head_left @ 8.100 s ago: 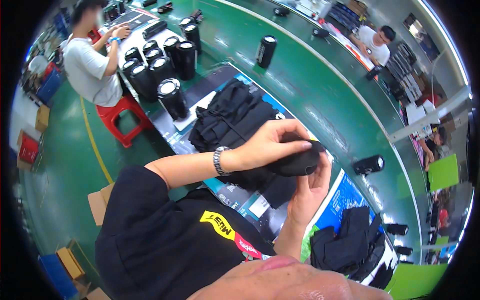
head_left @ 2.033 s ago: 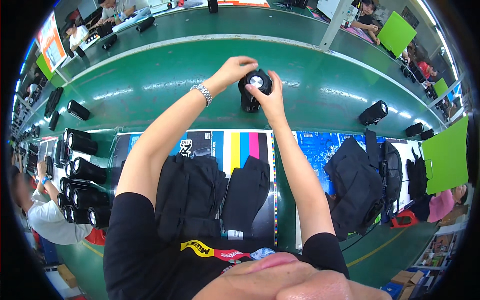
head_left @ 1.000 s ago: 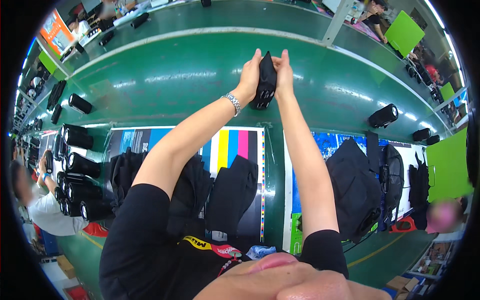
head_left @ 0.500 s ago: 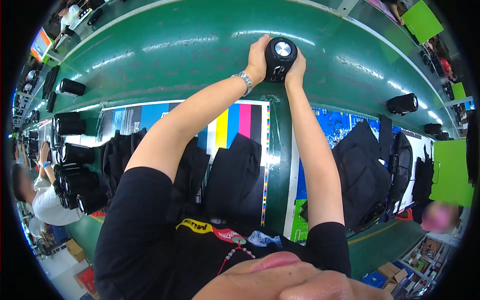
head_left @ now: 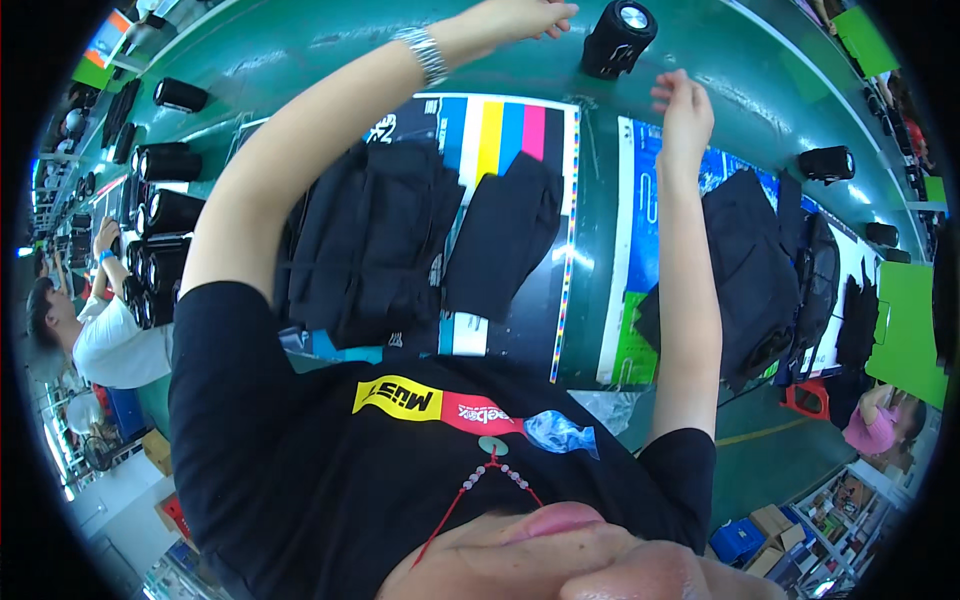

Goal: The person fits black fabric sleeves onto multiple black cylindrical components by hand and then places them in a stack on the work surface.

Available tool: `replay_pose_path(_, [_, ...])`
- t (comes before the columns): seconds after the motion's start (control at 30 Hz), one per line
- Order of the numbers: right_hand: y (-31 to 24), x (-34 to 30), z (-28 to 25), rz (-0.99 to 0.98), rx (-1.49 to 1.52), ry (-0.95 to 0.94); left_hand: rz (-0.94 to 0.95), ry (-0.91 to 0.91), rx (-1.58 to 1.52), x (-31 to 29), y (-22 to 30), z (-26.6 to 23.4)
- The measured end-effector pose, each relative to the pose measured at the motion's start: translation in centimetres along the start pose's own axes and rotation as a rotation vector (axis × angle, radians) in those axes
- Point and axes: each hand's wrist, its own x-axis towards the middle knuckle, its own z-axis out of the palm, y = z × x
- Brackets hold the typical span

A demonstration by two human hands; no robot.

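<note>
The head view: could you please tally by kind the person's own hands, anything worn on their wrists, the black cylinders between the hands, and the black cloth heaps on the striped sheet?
Hands: 2, left hand and right hand
Wrist wear: 1 metal band
Cylinders: 1 upright cylinder
Cloth: 2, large heap and small heap
Total: 6

The top edge crops your left hand [head_left: 520,16]. Your left forearm [head_left: 320,130] hides part of the striped printed sheet [head_left: 490,140]. The clustered cylinders [head_left: 172,213] at left overlap, probably too much for you to count them reliably.
</note>
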Motion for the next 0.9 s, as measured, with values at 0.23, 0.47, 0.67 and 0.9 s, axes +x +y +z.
replay_pose_path(0.23, [-1.9,-16.6,-1.0,-0.562,-0.751,-0.441,0.225,-0.366,0.602,-16.6,3.3,-1.5])
replay_pose_path(0.47, [-1.8,-16.0,-1.0,0.075,0.091,-0.440,0.173,0.044,0.255,-19.2,-1.1,-0.1])
replay_pose_path(0.67, [-1.8,-16.6,-0.5,0.200,0.487,-0.428,-0.032,-0.232,0.156,-19.6,-1.3,0.4])
replay_pose_path(0.9, [-1.2,-15.2,-1.4,0.425,0.818,-0.415,-0.308,-0.469,-0.363,-18.1,-2.6,-0.4])
